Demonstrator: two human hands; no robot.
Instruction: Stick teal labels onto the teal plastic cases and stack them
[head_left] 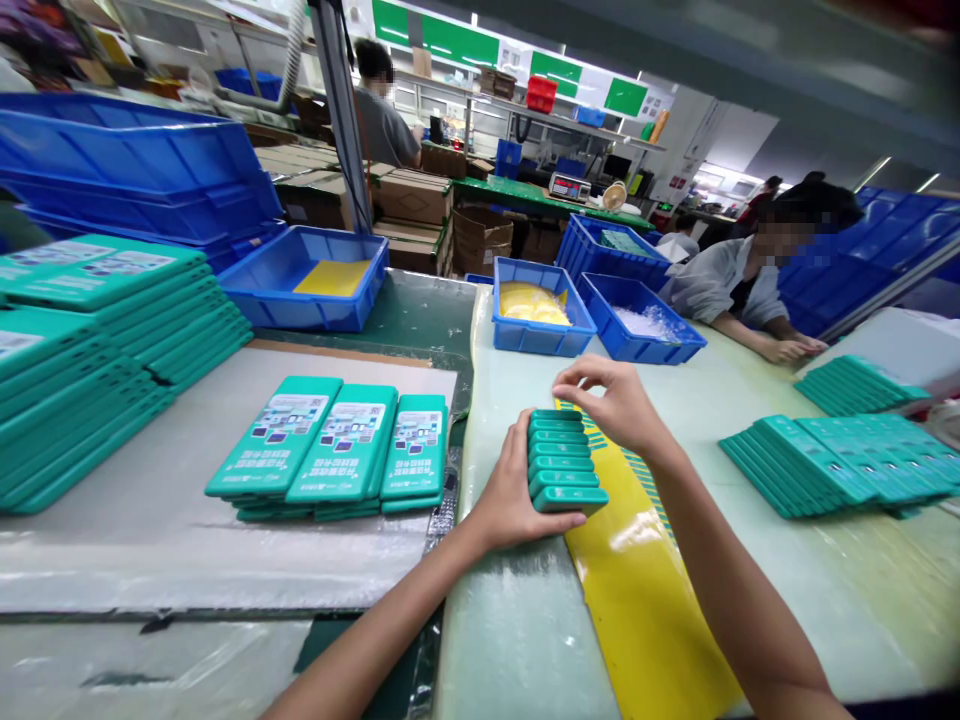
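My left hand (511,497) is wrapped round a stack of teal flat cases (564,462), their narrow ends turned up towards me. Just beyond that stack, my right hand (616,398) has thumb and forefinger pinched together; anything between them is too small to make out. Beneath both hands lies a long yellow sheet (637,590), with rows of small green strips (651,492) along its far part. Three short piles of teal cases with printed labels (346,440) lie to the left of my left hand.
Tall stacks of teal cases (90,380) stand at far left, before blue crates (135,170). Blue bins (544,338) stand at the back. More teal cases (840,460) lie in rows on the right, near a co-worker (720,285) seated across the table.
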